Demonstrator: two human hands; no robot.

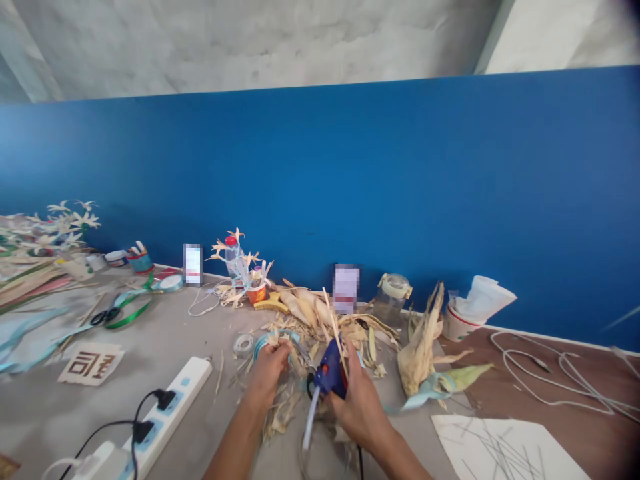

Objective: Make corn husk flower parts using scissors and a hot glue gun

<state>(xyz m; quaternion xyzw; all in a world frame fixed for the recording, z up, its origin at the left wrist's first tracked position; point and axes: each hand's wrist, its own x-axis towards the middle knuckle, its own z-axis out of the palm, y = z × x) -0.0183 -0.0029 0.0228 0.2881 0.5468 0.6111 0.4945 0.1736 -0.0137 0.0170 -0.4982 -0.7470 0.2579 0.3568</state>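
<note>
My right hand (357,393) is wrapped round a dark blue hot glue gun (331,370), and a whitish glue stick (311,420) pokes out of its near end. Thin pale sticks (330,313) rise beside the gun; whether my hand holds them too, I cannot tell. My left hand (270,373) is closed in a pinch, with pale husk-like bits at its fingertips. What exactly it grips is unclear. Just behind it lies a roll of light blue ribbon (260,345), and a roll of clear tape (243,344) is to its left. Dried corn husks (307,303) spread beyond both hands.
A white power strip (173,413) with black plugs lies front left. Scissors (105,316) and green ribbon (133,313) are farther left. Along the blue partition (310,167) stand two phones, a lidded jar (393,293) and a paper cup (460,325). Wires rest on white paper (500,447).
</note>
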